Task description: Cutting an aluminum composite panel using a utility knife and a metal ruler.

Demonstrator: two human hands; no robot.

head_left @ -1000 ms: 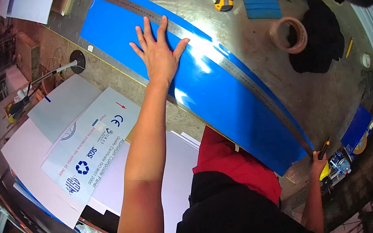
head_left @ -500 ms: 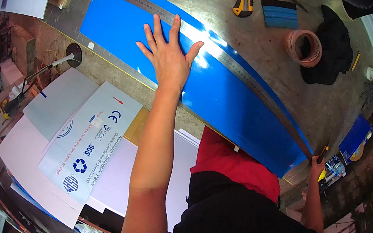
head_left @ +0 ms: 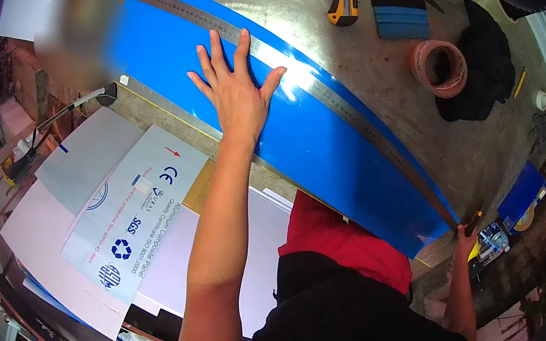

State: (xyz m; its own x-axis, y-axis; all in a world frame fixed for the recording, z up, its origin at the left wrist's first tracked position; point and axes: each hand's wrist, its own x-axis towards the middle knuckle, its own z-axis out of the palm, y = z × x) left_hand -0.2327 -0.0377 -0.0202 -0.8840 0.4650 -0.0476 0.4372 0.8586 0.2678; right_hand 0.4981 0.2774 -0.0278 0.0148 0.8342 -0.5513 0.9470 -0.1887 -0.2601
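Slip and tilt are the risks along a long edge

A glossy blue flat sheet [head_left: 327, 155] lies on the grey metal tabletop [head_left: 385, 69], running from far left to near right. A long thin steel ruler [head_left: 354, 118] rests on it near its far edge, leaving a narrow blue strip beyond. The left hand [head_left: 238, 101] is spread wide and flat, holding nothing closed: palm over the sheet, fingertips on the ruler. At the near right end, the right hand [head_left: 466, 235] is closed round a slim dark-and-orange tool [head_left: 476, 216]; whether it also pins the ruler, I cannot tell.

The likeliest trouble is the ruler pivoting, since the pressing fingertips sit toward its far left part and the sheet's surface looks slick. Light pressure could let the sheet creep with it. If the tool has a blade, which is too small to make out, the thumb and fingertips reaching onto the ruler would be exposed to it.
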